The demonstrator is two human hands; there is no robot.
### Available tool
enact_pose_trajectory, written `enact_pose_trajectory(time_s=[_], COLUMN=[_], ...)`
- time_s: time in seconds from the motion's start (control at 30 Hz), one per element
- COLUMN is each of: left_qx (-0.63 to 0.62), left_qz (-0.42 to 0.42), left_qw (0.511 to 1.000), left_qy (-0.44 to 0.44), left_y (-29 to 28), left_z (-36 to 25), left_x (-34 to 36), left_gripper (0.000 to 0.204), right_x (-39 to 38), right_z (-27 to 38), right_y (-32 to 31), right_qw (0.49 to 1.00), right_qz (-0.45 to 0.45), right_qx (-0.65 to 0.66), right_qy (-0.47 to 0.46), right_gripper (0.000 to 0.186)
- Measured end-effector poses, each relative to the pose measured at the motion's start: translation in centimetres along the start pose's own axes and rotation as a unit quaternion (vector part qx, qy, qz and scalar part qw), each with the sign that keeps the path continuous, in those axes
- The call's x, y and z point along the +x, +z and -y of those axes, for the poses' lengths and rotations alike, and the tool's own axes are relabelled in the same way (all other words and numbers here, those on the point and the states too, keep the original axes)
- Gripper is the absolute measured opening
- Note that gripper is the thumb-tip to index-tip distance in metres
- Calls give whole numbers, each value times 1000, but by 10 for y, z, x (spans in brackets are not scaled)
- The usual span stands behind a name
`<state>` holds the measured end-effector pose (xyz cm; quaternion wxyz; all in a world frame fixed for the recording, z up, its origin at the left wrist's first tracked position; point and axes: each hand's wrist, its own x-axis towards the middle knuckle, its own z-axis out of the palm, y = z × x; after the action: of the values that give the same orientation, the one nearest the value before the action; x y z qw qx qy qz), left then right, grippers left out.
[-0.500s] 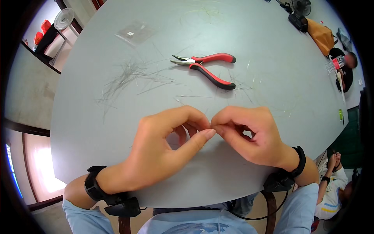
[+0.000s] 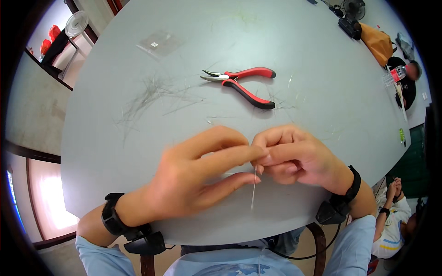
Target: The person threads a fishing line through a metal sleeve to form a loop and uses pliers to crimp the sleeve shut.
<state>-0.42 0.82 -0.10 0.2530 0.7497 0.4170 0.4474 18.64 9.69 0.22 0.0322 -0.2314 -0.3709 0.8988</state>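
Note:
My left hand [image 2: 202, 172], blurred by motion, has its thumb apart from its fingers, and one fingertip reaches my right thumb. My right hand [image 2: 294, 156] pinches a thin, pale strand [image 2: 253, 192] that hangs down past my left thumb. Beyond my hands lie red-and-black bent-nose pliers [image 2: 248, 99] with their jaws apart. Loose clippings of fine wire or line [image 2: 149, 94] are scattered left of the pliers, and a small clear bag [image 2: 158, 43] lies farther back, all on the grey table [image 2: 106, 152].
At the right edge are a fan [image 2: 354, 9], an orange bag [image 2: 375, 43], a plastic bottle [image 2: 393, 76] and a small green item [image 2: 401, 135]. Another person [image 2: 391, 221] sits at lower right, hands raised. A white stool [image 2: 76, 25] stands beyond the table at upper left.
My left hand has opened, its thumb moving down and away from the pinch. My right hand has turned, its fingers now curled, and the hanging strand has come into sight below it.

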Motion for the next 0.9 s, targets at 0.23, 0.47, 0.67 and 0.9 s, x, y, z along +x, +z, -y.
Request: enact_pose_trajectory(time_s=[0.23, 0.47, 0.67, 0.9], left_qx=[98, 127, 5, -142], left_qz=[-1, -27, -69, -74], left_qw=[969, 970, 993, 957], left_qy=[228, 204, -97, -242], left_y=[2, -4, -10, -14], left_z=[11, 3, 0, 10], left_x=[-3, -7, -3, 0], left_gripper=[27, 17, 13, 16], right_x=[-1, 4, 8, 42], right_z=[0, -5, 16, 39], right_y=[7, 5, 15, -22], right_qw=[997, 991, 922, 574], right_qz=[54, 128, -154, -285], right_qx=[25, 26, -337, -680], right_qy=[54, 41, -114, -358], right_gripper=[6, 10, 17, 14])
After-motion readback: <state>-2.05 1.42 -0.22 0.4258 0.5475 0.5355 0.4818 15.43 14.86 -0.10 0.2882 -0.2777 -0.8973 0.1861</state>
